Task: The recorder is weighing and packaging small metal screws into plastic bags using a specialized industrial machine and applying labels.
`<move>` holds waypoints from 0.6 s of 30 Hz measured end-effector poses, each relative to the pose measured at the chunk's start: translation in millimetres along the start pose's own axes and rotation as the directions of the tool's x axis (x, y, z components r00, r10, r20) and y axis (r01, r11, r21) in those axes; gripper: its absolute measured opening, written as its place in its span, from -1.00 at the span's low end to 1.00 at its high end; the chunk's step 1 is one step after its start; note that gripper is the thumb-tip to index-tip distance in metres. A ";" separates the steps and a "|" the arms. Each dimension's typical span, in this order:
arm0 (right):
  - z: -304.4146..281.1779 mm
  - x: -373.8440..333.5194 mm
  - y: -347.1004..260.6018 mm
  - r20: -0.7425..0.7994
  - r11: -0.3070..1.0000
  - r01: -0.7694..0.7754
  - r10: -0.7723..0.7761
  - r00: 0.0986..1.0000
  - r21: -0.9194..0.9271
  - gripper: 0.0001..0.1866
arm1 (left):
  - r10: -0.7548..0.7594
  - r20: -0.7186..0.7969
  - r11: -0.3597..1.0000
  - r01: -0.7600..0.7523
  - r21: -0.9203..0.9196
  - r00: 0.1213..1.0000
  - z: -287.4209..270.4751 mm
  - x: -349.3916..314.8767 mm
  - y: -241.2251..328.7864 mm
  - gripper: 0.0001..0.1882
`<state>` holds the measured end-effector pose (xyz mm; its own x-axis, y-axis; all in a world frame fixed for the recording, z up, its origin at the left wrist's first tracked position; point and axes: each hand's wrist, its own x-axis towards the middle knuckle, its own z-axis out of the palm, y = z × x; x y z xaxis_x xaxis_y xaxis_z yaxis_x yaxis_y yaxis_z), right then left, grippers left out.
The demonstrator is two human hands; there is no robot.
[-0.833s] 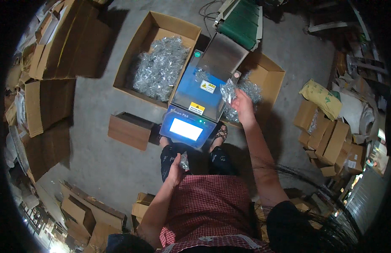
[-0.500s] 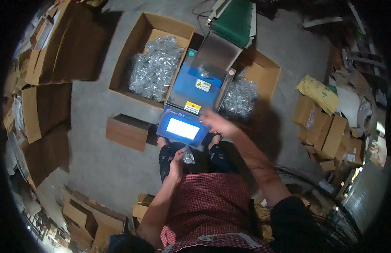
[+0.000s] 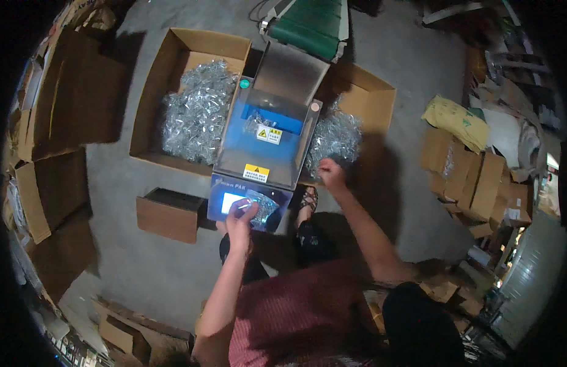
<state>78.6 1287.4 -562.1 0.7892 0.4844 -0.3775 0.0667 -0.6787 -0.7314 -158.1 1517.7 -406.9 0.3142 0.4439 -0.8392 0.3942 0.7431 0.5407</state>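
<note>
My left hand is closed on the edge of a small clear plastic bag with shiny contents too small to make out. It holds the bag up in front of the lit screen of a blue and grey packing machine. At the near edge of the right cardboard box, my right hand has its fingers curled together against a heap of shiny clear packets. Whatever those fingers pinch is too small to tell. More clear plastic lies under the machine's see-through cover.
Left of the machine stands a cardboard box holding another heap of packets. A green conveyor belt rises behind. A brown wooden box is on the floor at near left. Cartons and a yellow sack are stacked at right.
My left hand has raised the bag from over my lap to in front of the screen. My right hand has moved from beside the screen to the packets in the right box. The view has shifted.
</note>
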 end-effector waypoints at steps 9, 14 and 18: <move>53.9 93.4 64.9 0.436 0.542 0.216 0.318 0.842 -0.812 0.18 | 0.296 -0.167 0.914 -0.330 -0.236 0.940 31.7 44.2 16.6 -0.72; 15.7 98.1 131.7 0.418 0.682 0.268 0.061 0.906 -0.680 -0.11 | 0.262 -0.128 0.897 -0.290 -0.334 0.957 65.1 55.2 22.0 -0.69; -4.0 57.4 119.1 0.370 0.820 0.070 0.178 0.912 -0.568 -0.30 | 0.177 -0.097 0.921 -0.200 -0.335 0.979 71.4 45.4 38.5 -0.72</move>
<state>134.3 1232.1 -668.6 0.5054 0.5252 -0.6846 0.4567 -0.8360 -0.3042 -67.0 1530.7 -420.0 0.2939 0.6150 -0.7317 0.0108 0.7634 0.6459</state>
